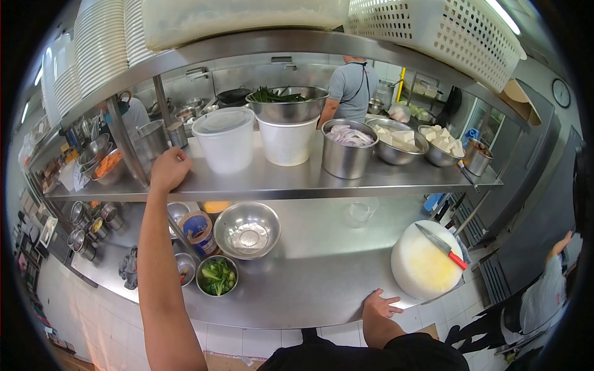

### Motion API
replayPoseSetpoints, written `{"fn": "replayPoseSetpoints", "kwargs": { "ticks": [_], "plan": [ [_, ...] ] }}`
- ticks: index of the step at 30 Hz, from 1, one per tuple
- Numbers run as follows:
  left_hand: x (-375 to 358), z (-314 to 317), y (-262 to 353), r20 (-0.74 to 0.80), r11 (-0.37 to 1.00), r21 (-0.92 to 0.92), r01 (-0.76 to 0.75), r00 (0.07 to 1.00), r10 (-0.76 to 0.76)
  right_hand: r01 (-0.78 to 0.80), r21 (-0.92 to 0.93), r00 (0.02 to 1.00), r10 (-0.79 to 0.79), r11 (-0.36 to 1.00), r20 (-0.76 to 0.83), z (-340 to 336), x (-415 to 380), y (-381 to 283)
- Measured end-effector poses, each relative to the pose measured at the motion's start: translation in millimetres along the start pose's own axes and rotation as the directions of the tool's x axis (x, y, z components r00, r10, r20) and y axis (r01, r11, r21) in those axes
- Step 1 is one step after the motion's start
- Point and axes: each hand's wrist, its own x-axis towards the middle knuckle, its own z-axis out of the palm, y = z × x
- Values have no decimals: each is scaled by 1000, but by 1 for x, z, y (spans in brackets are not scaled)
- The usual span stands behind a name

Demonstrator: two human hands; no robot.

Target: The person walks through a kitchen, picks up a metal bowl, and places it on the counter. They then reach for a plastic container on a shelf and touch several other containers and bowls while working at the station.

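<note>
Left hand's (168, 168) fingers hidden on shelf (278, 182)

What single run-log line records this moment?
left hand: on shelf, empty | right hand: flat on counter edge | knife: on cutting board

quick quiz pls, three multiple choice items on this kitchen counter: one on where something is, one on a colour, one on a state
1. Where does the knife lie?
A. on the round white cutting board
B. in a bowl
C. on the upper shelf

2. What colour is the knife's handle?
A. blue
B. red
C. black

3. How is the right hand?
A. holding the knife
B. gripping a bowl
C. flat on the counter edge, holding nothing

Key: 1 A, the blade rests across the board; 2 B, the handle end is red; 3 C, the fingers are spread on the steel, while the left hand rests on the shelf.
</note>
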Motion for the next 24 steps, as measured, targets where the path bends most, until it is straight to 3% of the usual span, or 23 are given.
{"fn": "replayPoseSetpoints", "kwargs": {
  "ticks": [24],
  "plan": [
    [-2, -4, 5, 21, 999, -13, 38, 999, -38, -31, 1, 999, 31, 1000, 32, -10, -6, -3]
  ]
}}
